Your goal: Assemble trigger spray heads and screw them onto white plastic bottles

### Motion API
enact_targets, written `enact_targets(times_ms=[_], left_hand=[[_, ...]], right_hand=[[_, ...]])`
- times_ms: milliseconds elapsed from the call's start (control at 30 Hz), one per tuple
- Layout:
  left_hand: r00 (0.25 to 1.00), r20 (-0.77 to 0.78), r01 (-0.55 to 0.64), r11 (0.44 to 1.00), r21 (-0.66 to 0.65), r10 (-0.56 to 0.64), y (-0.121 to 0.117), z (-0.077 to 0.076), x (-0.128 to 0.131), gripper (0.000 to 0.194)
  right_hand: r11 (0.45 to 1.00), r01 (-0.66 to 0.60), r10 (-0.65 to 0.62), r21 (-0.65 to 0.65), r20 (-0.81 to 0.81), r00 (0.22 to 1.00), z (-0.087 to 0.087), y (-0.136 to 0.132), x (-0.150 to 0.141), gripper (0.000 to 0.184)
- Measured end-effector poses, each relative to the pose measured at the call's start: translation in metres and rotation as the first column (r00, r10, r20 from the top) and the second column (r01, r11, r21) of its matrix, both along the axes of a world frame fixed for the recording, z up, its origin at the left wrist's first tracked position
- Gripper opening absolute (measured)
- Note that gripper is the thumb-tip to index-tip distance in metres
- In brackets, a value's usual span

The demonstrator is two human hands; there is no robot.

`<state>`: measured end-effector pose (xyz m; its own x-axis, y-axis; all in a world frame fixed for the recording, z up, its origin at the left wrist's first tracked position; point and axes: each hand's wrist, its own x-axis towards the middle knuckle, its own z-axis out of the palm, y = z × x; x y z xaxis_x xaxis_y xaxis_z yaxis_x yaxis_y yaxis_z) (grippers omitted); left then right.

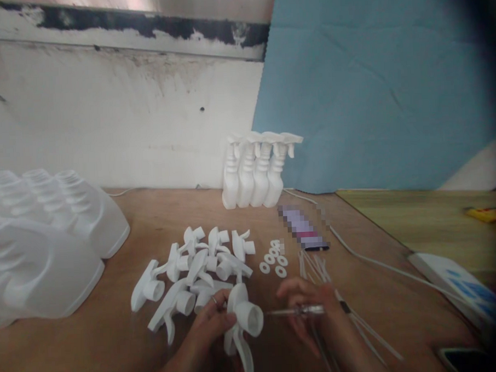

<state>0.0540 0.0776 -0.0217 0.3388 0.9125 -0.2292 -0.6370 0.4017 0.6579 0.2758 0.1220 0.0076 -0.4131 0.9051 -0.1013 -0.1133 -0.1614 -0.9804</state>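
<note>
My left hand (210, 322) is closed around a white trigger spray head (250, 318), whose round collar opening faces right. In my right hand (300, 293), which is partly blurred, I grip a small screwdriver (313, 310) with a clear-looking handle. Its thin shaft points left at the collar; whether the tip touches it I cannot tell. Behind my left hand lies a loose heap of more white trigger spray heads (200, 265). Several white ring washers (270, 259) lie flat beyond the gap between my hands. Thin clear dip tubes (317, 268) lie behind and under my right forearm.
Large white bottles without heads (85, 226) stand at the left. Against the wall stand several spray bottles with heads fitted (254, 180). A pixelated purple item (303, 230) lies near the washers. A white cable (370, 260) crosses the right side towards a white-and-blue box (453, 281).
</note>
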Motion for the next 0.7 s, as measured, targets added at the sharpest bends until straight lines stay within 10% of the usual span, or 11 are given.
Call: enact_targets(times_ms=[200,433,700], left_hand=[[0.994,0.078,0.076,0.997,0.006,-0.077,-0.002,-0.001,0.000,0.030],[0.993,-0.067,0.100,0.995,-0.020,-0.101,-0.006,0.017,0.002,0.043],[0.976,-0.194,0.085,0.993,-0.087,-0.100,-0.001,0.013,-0.003,0.053]], right_hand=[[0.997,-0.050,0.057,0.051,-0.153,0.987,0.031,-0.015,0.005,0.037],[0.937,-0.201,0.135,0.285,0.235,0.963,0.055,-0.027,0.004,0.034],[0.591,-0.349,-0.115,0.727,0.504,0.856,0.060,-0.027,-0.004,0.041]])
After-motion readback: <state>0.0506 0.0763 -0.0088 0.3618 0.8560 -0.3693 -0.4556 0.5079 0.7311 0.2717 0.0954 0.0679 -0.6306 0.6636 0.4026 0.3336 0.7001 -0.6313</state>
